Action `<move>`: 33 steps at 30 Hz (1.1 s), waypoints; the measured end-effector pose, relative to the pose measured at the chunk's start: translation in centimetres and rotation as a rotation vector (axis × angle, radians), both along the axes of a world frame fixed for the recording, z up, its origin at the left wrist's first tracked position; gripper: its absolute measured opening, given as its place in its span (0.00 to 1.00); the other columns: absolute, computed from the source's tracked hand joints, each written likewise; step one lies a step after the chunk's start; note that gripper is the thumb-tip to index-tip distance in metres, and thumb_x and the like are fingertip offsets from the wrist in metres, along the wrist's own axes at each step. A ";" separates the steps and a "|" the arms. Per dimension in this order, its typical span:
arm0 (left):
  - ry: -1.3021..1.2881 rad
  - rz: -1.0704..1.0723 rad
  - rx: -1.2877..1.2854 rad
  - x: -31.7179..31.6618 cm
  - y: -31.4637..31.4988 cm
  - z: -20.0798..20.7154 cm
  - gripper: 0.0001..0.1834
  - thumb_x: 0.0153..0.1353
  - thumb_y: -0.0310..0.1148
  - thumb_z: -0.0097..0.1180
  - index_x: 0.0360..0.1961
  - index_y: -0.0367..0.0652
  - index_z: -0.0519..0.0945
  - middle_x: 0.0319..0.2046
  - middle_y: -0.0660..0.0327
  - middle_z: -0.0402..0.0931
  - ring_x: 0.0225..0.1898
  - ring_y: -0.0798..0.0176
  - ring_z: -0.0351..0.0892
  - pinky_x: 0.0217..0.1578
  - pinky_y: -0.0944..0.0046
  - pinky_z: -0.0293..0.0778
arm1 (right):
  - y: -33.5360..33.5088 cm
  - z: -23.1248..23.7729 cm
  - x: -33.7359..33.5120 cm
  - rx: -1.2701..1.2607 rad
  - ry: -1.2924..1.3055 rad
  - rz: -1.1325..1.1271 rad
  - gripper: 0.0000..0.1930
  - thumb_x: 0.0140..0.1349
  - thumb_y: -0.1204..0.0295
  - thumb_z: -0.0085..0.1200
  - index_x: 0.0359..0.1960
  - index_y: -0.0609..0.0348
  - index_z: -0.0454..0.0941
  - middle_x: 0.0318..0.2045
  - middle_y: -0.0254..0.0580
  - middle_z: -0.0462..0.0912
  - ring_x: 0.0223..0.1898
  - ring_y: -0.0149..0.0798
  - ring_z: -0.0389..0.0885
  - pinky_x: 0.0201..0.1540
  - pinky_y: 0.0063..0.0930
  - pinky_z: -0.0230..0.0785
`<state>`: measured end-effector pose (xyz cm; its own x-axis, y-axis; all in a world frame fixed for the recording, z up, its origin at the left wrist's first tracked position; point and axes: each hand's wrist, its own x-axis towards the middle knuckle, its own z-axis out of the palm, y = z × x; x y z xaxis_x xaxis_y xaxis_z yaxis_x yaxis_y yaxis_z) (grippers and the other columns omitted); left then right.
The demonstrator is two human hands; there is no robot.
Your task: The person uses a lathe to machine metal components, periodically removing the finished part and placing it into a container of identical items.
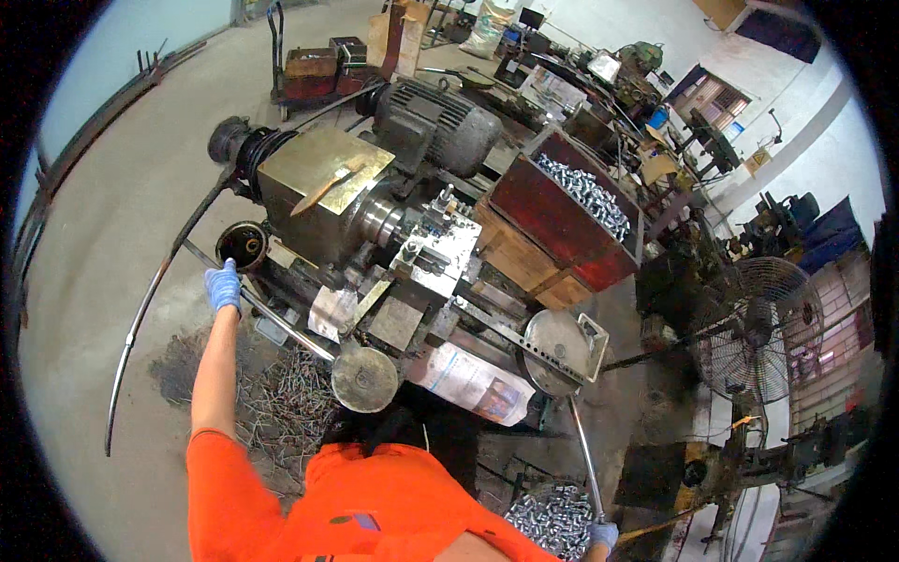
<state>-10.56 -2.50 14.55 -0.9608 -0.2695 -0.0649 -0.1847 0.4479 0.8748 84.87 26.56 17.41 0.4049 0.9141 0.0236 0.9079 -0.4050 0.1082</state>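
My left hand (pixel 223 287), in a blue glove, is closed around a long metal bar (pixel 290 328) at the left side of a greasy lathe-like machine (pixel 318 206). Just beyond that hand stands a round pot (pixel 242 245), dark inside. At the lower right my right hand (pixel 604 535), also gloved, grips the low end of a long steel lever (pixel 584 445); its fingers show only in part. The lever rises to a round plate (pixel 558 348) on the machine. Shiny metal parts (pixel 552 521) lie heaped close to my right hand.
A red bin (pixel 562 220) of small metal parts sits on wood at the machine's far right. Behind the spindle is a big motor (pixel 435 126). Metal scraps (pixel 281 403) litter the floor at left. A caged fan (pixel 760 328) stands at right; a hand cart (pixel 309 75) is far back.
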 end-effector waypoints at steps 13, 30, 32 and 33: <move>0.033 0.015 0.073 -1.5 -0.3 -3.2 0.24 0.50 0.45 0.58 0.27 0.28 0.73 0.26 0.42 0.76 0.30 0.43 0.75 0.35 0.52 0.68 | -2.7 0.5 -2.2 -0.081 -0.043 -0.052 0.25 0.46 0.53 0.53 0.29 0.69 0.78 0.32 0.64 0.78 0.40 0.59 0.77 0.43 0.43 0.70; 0.092 0.006 0.327 1.8 0.4 -1.1 0.17 0.55 0.43 0.57 0.21 0.40 0.73 0.12 0.65 0.68 0.11 0.70 0.63 0.13 0.67 0.58 | -4.2 0.3 -1.8 -0.054 -0.112 0.066 0.22 0.45 0.55 0.56 0.26 0.68 0.78 0.27 0.62 0.79 0.35 0.57 0.79 0.38 0.43 0.71; 0.102 -0.026 0.407 2.0 0.5 -0.8 0.17 0.56 0.43 0.56 0.21 0.40 0.73 0.12 0.64 0.69 0.11 0.70 0.64 0.13 0.67 0.59 | -4.3 0.2 -1.9 -0.041 -0.106 0.050 0.22 0.46 0.55 0.56 0.24 0.67 0.79 0.26 0.61 0.79 0.34 0.57 0.79 0.38 0.43 0.71; 0.125 -0.031 0.400 2.1 0.6 -0.6 0.18 0.56 0.43 0.56 0.21 0.39 0.73 0.12 0.64 0.69 0.11 0.70 0.64 0.13 0.67 0.59 | -4.3 0.1 -1.8 -0.033 -0.117 0.064 0.22 0.46 0.55 0.55 0.23 0.67 0.79 0.26 0.60 0.79 0.34 0.56 0.79 0.38 0.43 0.71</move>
<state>-8.48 -1.91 13.97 -0.9751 -0.2179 -0.0409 -0.0578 0.0715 0.9958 83.07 22.27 17.49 0.3418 0.9391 0.0364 0.9122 -0.3408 0.2273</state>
